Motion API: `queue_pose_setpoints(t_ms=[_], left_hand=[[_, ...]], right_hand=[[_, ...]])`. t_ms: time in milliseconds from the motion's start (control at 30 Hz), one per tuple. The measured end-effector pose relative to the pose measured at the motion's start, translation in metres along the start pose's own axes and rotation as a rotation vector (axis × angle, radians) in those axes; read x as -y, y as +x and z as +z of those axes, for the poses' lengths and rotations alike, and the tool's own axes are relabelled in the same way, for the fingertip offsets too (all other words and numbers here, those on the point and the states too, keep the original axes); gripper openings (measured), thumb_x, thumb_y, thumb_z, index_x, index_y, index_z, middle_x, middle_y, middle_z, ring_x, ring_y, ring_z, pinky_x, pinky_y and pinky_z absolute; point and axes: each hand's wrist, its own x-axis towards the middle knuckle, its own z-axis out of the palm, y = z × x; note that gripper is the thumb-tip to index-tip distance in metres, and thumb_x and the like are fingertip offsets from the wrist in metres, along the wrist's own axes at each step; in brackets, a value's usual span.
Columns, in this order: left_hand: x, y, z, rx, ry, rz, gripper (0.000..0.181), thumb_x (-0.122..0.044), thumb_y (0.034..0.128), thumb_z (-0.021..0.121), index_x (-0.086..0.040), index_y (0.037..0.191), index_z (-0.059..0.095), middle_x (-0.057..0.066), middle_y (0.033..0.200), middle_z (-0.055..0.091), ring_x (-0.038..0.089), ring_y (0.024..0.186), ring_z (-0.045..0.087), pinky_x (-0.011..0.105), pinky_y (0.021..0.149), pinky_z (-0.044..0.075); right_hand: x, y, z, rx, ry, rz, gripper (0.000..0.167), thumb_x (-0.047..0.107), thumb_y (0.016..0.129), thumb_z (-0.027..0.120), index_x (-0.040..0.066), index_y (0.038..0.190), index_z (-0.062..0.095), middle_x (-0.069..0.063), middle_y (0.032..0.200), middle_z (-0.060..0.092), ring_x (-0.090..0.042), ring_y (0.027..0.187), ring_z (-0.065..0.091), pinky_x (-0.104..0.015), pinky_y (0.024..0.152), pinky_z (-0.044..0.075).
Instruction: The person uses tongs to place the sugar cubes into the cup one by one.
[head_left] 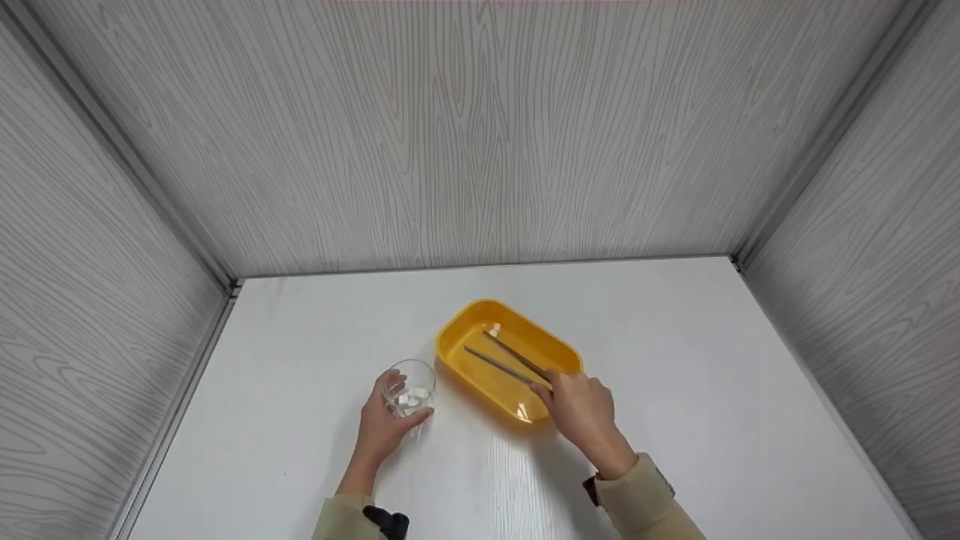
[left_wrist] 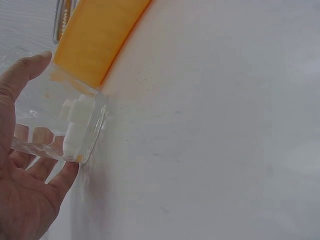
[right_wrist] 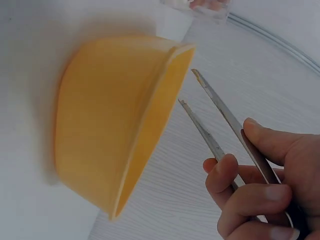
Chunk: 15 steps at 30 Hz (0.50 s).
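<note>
My left hand (head_left: 381,431) grips a clear glass (head_left: 426,375) that stands on the white table, thumb on one side and fingers round the other. Several white cube-like pieces (left_wrist: 79,125) lie at the bottom of the glass. Over the yellow tray (head_left: 487,382), my right hand (head_left: 581,412) holds long metal tweezers (right_wrist: 220,106). Their two arms are spread apart, with nothing between the tips. A small white piece (head_left: 494,328) lies at the tray's far left end, near the tips. In the right wrist view, the tray's wall hides most of its inside.
A white tabletop (head_left: 675,337) surrounds the tray and glass. Grey wood-grain panels (head_left: 480,150) rise at the back and on both sides. The tray stands just right of the glass, with a small gap between them.
</note>
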Motion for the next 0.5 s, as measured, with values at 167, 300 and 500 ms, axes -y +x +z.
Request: queue_pose_setpoints(t_ms=[167, 300, 500], left_hand=[[0.000, 0.000, 0.000, -0.001, -0.003, 0.007, 0.096, -0.025, 0.0678, 0.091, -0.009, 0.146, 0.037, 0.012, 0.139, 0.053, 0.032, 0.133, 0.045, 0.048, 0.111, 0.037], [0.000, 0.000, 0.000, 0.002, -0.001, 0.007, 0.097, -0.026, 0.0683, 0.091, -0.012, 0.147, 0.036, 0.012, 0.139, 0.052, 0.033, 0.133, 0.045, 0.050, 0.111, 0.037], [-0.001, 0.000, 0.000, -0.004, -0.001, -0.005, 0.097, -0.026, 0.0675, 0.091, -0.012, 0.146, 0.037, 0.011, 0.140, 0.053, 0.031, 0.133, 0.045, 0.049, 0.112, 0.036]], right_hand=[[-0.008, 0.005, 0.007, 0.009, -0.042, 0.036, 0.031, 0.033, 0.089, 0.072, 0.003, 0.081, 0.068, -0.001, 0.050, 0.041, -0.015, 0.040, 0.036, -0.027, 0.035, 0.028], [-0.013, 0.009, 0.011, 0.027, -0.069, 0.069, 0.034, 0.034, 0.089, 0.072, 0.004, 0.076, 0.065, -0.001, 0.050, 0.041, -0.017, 0.042, 0.037, -0.029, 0.036, 0.029], [-0.018, 0.014, 0.017, 0.059, -0.093, 0.101, 0.034, 0.034, 0.090, 0.072, 0.004, 0.075, 0.067, -0.002, 0.051, 0.045, -0.018, 0.043, 0.041, -0.032, 0.037, 0.034]])
